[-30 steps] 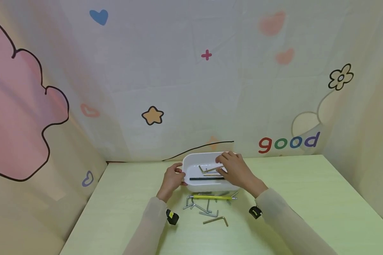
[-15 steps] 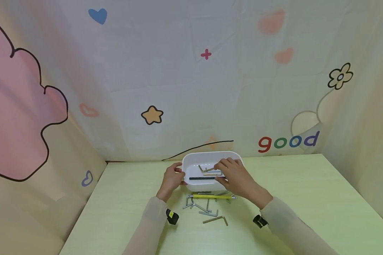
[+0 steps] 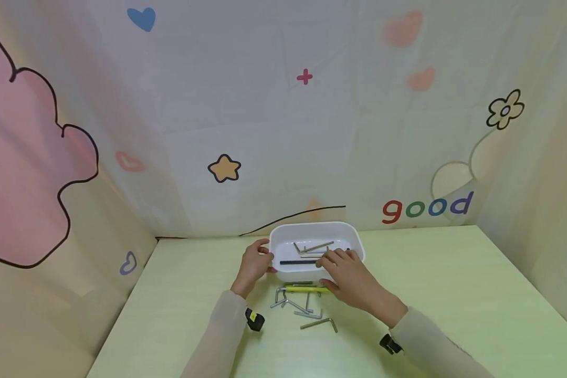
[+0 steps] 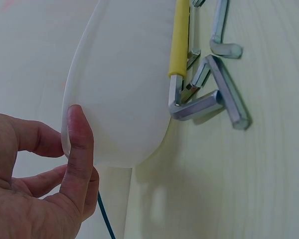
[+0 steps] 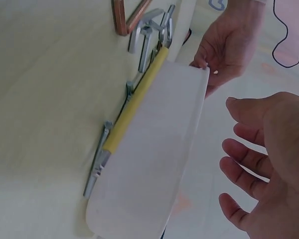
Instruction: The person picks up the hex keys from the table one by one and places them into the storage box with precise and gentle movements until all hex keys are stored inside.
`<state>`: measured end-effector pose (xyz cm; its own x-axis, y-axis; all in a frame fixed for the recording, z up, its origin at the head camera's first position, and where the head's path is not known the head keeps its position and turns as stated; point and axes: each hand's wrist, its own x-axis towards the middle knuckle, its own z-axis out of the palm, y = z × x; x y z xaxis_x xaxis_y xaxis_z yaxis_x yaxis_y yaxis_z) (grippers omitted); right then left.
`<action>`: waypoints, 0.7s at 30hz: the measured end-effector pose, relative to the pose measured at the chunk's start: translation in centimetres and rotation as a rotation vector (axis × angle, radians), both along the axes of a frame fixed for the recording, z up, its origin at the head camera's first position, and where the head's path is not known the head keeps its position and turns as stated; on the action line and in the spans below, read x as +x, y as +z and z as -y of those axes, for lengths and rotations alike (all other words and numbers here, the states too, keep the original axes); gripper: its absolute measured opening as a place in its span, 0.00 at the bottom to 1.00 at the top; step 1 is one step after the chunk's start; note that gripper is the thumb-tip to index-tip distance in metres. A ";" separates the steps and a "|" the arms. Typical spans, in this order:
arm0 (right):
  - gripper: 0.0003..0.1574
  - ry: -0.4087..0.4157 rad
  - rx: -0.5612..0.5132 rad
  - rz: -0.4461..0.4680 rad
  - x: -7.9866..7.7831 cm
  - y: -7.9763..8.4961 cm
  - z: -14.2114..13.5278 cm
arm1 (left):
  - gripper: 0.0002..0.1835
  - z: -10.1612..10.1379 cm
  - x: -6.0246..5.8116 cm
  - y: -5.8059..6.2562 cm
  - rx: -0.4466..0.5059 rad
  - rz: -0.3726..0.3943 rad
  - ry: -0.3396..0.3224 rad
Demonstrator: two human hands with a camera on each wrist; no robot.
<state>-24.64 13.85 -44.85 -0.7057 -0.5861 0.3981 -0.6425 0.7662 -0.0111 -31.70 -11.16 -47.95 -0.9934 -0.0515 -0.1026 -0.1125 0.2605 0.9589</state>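
The word "good" stands in coloured letters on the backdrop wall.

A pale green table stands against cartoon-printed cloth walls.

The right hand comes back out of the white tray toward the person: a second ago it lay deep over the tray's far right part, and now only its fingertips reach over the near rim. Its fingers are spread and hold nothing. The hex keys it covered inside the tray now show in full, and the hand hides the right end of the yellow-handled tool.
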 end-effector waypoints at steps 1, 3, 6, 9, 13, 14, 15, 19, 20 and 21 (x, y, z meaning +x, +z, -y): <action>0.20 0.009 0.000 -0.005 0.1 -0.1 0.0 | 0.27 0.0 0.0 0.0 0.002 0.000 0.001; 0.20 0.029 0.000 -0.014 0.5 -0.4 0.1 | 0.28 0.0 0.0 0.0 0.002 0.002 0.002; 0.19 0.061 -0.004 -0.022 0.9 -0.7 0.3 | 0.28 0.0 0.0 0.1 0.004 0.004 0.001; 0.19 0.078 0.004 -0.008 1.4 -0.9 0.4 | 0.28 0.0 0.1 0.3 0.008 0.005 -0.002; 0.19 0.083 0.031 0.029 1.9 -1.3 0.4 | 0.28 0.0 0.2 0.5 0.011 0.005 -0.003; 0.19 0.085 0.039 0.037 2.1 -1.4 0.5 | 0.28 0.0 0.3 0.5 0.011 0.006 -0.002; 0.19 0.086 0.047 0.043 2.2 -1.4 0.5 | 0.28 0.0 0.3 0.5 0.009 0.006 -0.001; 0.19 0.101 0.069 0.082 2.6 -1.9 0.5 | 0.28 -0.1 0.3 0.5 0.003 0.010 0.004; 0.19 0.104 0.075 0.096 2.7 -2.0 0.5 | 0.28 -0.1 0.3 0.4 0.001 0.011 0.004; 0.18 0.106 0.081 0.111 2.8 -2.1 0.4 | 0.28 -0.1 0.3 0.4 0.002 0.011 0.005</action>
